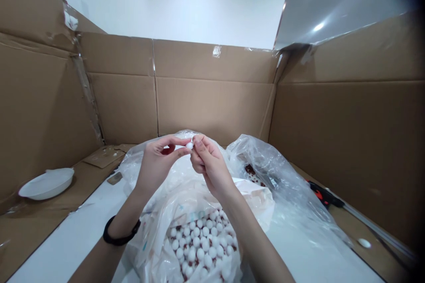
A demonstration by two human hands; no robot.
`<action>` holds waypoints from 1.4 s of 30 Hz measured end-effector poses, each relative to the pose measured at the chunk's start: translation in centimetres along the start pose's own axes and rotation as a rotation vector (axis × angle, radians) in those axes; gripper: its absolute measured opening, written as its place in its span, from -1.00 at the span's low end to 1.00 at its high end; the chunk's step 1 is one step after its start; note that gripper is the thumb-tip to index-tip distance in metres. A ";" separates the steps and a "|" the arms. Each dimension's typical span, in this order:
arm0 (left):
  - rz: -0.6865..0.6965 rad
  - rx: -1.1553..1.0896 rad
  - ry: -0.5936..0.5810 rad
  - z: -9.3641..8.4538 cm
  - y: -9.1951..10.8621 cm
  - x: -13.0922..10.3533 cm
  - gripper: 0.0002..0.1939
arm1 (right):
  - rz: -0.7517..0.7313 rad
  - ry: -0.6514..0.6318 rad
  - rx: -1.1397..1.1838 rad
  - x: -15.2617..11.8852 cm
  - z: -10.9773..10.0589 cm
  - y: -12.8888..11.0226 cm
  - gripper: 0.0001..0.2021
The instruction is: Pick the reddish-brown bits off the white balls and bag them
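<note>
My left hand (158, 159), with a black band on its wrist, pinches a small white ball (189, 145) between thumb and fingertips. Against the ball's right side, my right hand (210, 159) is closed, thumb pressed on its curled fingers; what it grips there is too small to make out. Below both hands, a white plastic bag (156, 234) stands open, full of white balls (202, 243) with reddish-brown bits among them.
Clear plastic bags (282, 181) lie behind, one with brown and white pieces inside. A white dish (48, 184) sits at left. At right are a black-and-red tool (323, 194) and a loose white piece (364, 242). Cardboard walls (212, 101) surround the white table.
</note>
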State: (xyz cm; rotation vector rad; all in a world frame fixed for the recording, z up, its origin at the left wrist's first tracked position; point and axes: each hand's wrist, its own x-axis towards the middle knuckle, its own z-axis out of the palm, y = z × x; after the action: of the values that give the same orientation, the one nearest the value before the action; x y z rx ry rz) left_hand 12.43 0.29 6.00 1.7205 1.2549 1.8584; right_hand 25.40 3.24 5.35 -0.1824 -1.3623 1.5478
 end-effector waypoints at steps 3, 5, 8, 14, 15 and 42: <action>0.015 -0.022 0.041 0.3 0.2 -0.3 -0.92 | -0.009 -0.008 0.000 0.0 0.0 0.1 -0.73; 0.019 -0.061 0.067 0.5 0.3 -0.4 -0.93 | -0.006 -0.015 0.011 -0.1 0.0 0.2 -0.73; 0.029 -0.063 0.107 0.7 0.4 -0.5 -0.93 | 0.006 -0.032 0.037 0.0 0.0 0.3 -0.72; 0.083 -0.015 0.115 0.6 0.2 -0.4 -0.94 | 0.011 -0.048 0.079 0.0 0.2 0.5 -0.74; 0.088 -0.021 0.112 0.6 0.2 -0.4 -0.94 | 0.010 -0.046 0.075 0.0 0.2 0.5 -0.74; 0.362 0.740 -1.003 0.0 1.5 -3.5 -0.76 | 0.004 0.638 0.675 1.6 -8.8 -4.2 -0.70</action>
State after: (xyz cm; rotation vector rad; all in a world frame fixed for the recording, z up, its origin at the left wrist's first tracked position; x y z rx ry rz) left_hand 13.71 -3.10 4.84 2.8359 1.2414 0.3494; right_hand 32.94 9.47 6.48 -0.2275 -0.3161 1.6710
